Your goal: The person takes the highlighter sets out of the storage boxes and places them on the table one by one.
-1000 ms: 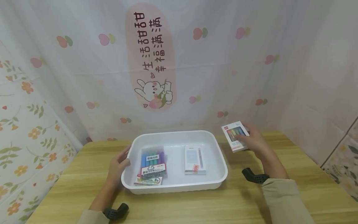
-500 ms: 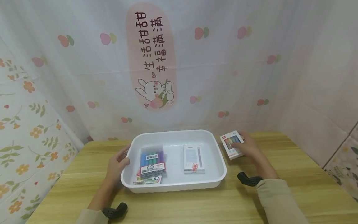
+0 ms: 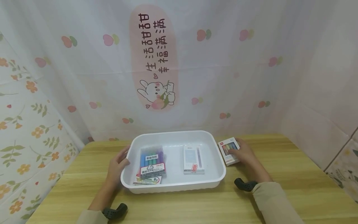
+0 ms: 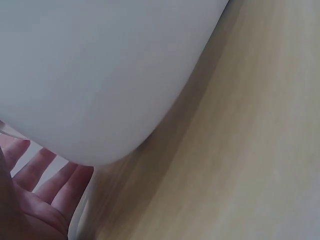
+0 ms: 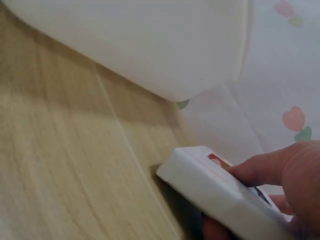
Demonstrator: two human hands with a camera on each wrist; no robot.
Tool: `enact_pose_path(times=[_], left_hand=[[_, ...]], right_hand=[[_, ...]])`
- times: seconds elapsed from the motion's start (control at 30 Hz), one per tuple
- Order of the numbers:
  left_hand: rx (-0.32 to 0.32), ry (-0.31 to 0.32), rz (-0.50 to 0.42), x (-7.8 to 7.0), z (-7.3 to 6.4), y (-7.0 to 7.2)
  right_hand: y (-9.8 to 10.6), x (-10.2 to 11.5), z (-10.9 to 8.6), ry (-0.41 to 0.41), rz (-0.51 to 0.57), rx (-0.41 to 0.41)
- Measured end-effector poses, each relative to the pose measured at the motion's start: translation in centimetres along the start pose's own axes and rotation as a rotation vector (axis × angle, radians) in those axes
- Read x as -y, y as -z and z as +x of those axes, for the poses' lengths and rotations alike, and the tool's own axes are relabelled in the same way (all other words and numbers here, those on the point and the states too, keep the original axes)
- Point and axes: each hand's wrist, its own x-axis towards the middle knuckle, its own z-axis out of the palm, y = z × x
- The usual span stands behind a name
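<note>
My left hand [image 3: 115, 166] holds the left side of a white plastic tray [image 3: 173, 188], its thumb at the rim. In the left wrist view its fingers [image 4: 65, 187] lie along the tray's outer wall. On the right, my right hand [image 3: 247, 157] grips a small white box [image 3: 224, 148] whose window shows sticks of several colours. The right wrist view has the thumb on the window face and the box [image 5: 205, 182] tilted close over the table. In the head view this box is right beside the tray's right rim.
Inside the tray, a clear pack of coloured pens [image 3: 152, 159] lies over a flat colourful pack [image 3: 148, 180] at the left. A white flat box [image 3: 193, 158] with a red sticker lies right of centre. A patterned curtain [image 3: 212, 77] hangs behind the wooden table [image 3: 179, 208].
My right hand has brought the white windowed box left and down, from above the table to beside the tray. The left hand stays at the tray.
</note>
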Motion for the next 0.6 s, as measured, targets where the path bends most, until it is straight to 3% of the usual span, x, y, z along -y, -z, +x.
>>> enact_pose_path(times=[0.6], left_hand=[[0.004, -0.02, 0.011, -0.31, -0.31, -0.04]], right_hand=[[-0.74, 0.93, -0.48, 0.0, -0.134, 0.054]])
